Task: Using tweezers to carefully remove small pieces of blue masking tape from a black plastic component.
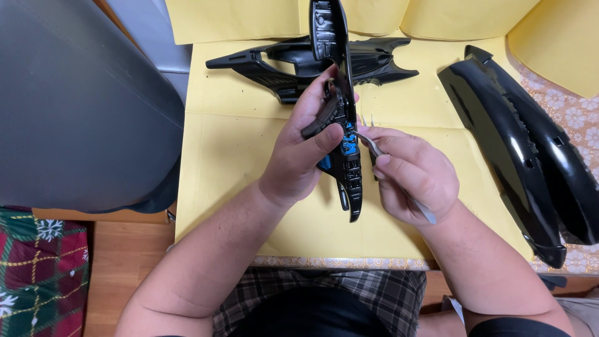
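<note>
My left hand (306, 150) is closed around a long black plastic trim panel (342, 93), holding it on edge above the yellow paper sheet (231, 168), thumb pressed near a blue clip on the panel's inner face; my right hand (409, 178) is closed on a pair of metal tweezers (374, 148) whose tips touch the panel just beside that blue part. Beyond the hands, a second black forked trim piece (281, 65) lies flat on the sheet, partly hidden behind the held panel. To the right, well apart, two long glossy black covers (524, 143) lie side by side, reaching onto the patterned tablecloth (577, 118).
</note>
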